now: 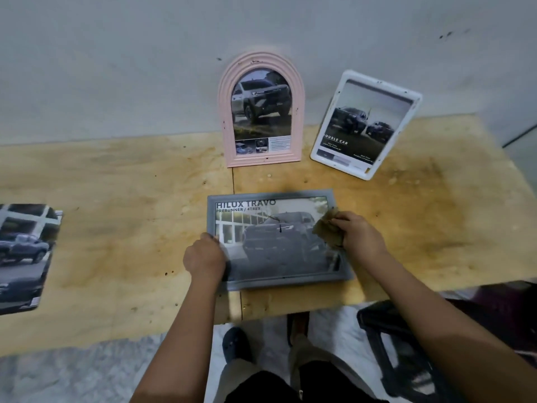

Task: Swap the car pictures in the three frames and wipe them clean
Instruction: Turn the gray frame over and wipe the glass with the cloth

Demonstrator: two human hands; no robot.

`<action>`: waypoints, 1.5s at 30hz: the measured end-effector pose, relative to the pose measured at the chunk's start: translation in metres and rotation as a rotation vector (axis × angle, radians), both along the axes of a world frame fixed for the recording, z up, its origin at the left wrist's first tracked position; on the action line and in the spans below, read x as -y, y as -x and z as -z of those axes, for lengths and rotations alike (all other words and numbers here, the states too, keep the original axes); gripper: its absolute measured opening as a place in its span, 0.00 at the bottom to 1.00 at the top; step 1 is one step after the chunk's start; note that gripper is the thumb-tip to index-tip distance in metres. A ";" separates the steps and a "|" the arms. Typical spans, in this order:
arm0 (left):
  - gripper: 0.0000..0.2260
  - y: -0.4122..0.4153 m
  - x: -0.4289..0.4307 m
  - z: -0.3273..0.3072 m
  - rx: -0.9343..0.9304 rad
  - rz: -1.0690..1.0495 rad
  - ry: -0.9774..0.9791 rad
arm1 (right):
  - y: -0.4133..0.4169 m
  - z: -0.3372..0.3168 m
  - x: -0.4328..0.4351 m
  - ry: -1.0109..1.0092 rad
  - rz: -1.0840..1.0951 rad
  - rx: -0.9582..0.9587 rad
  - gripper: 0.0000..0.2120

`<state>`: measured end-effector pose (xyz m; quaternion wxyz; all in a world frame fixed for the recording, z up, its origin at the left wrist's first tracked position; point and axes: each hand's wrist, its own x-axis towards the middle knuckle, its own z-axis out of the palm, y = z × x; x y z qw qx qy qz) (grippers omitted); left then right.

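Observation:
A grey rectangular frame lies flat near the table's front edge, holding a dark truck picture headed "HILUX TRAVO". My left hand grips the frame's left side. My right hand holds a crumpled tan cloth against the right part of the glass. A pink arched frame with a silver truck picture leans upright on the wall. To its right a white frame with a "DOUBLE CAR" picture leans tilted.
Several loose car pictures lie stacked at the left of the stained plywood table. A dark stool or crate stands on the floor at the right, by my legs. The grey wall runs behind the table.

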<state>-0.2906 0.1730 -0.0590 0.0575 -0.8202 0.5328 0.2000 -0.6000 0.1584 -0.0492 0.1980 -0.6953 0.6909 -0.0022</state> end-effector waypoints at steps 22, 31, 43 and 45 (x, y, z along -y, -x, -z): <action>0.16 -0.006 -0.007 0.011 -0.117 0.050 0.027 | -0.065 0.003 -0.119 0.105 0.319 -0.261 0.23; 0.17 -0.011 -0.007 0.016 -0.131 0.078 0.055 | -0.116 0.012 -0.140 0.321 0.245 -0.279 0.20; 0.18 -0.015 -0.004 0.026 -0.110 0.150 0.042 | -0.175 0.010 -0.137 0.174 0.282 -0.095 0.22; 0.18 -0.016 -0.004 0.025 -0.124 0.141 0.049 | -0.177 0.008 -0.137 0.148 0.284 -0.058 0.19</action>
